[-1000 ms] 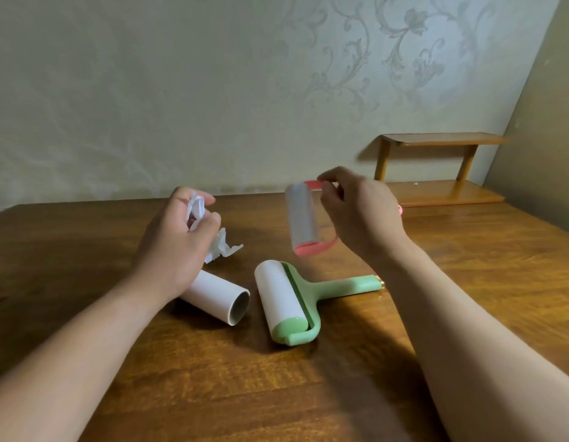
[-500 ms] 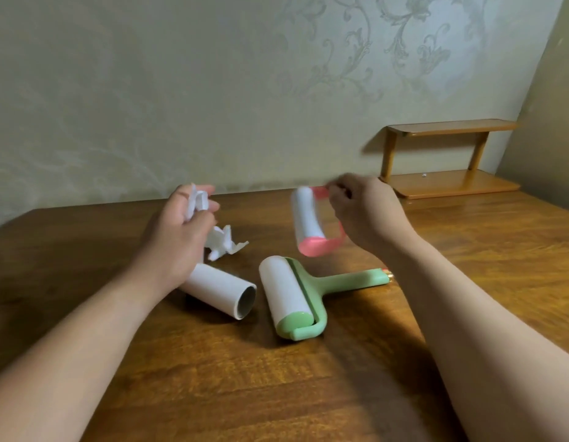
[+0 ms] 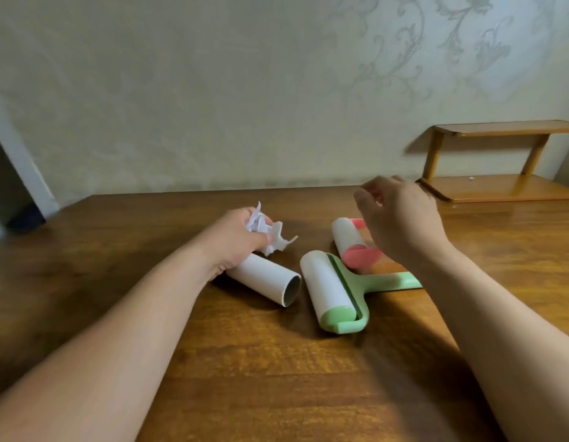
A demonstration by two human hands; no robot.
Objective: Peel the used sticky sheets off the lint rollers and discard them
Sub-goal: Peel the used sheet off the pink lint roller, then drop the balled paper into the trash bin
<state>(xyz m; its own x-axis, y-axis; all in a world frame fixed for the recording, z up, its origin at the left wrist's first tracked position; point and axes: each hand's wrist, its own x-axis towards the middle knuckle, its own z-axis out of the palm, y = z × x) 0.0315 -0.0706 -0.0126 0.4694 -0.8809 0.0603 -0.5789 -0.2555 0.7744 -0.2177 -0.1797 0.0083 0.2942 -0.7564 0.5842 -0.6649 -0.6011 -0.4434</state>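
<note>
A pink lint roller (image 3: 349, 243) lies on the wooden table (image 3: 276, 362), just behind a green lint roller (image 3: 327, 290) whose handle points right. My right hand (image 3: 401, 221) hovers above the pink roller with its fingers loosely curled and nothing in them. My left hand (image 3: 235, 240) is closed on a crumpled white sticky sheet (image 3: 257, 222). Another crumpled sheet (image 3: 278, 240) lies on the table right beside that hand. A bare white roll with a hollow core (image 3: 267, 279) lies below my left wrist, left of the green roller.
A small two-tier wooden shelf (image 3: 500, 161) stands at the table's far right against the patterned wall. A dark object (image 3: 12, 186) sits beyond the table's far left corner.
My right hand lowered the pink roller onto the table and let go of it; the hand now hovers above it. My left hand sank toward the table, still holding the crumpled sheet.
</note>
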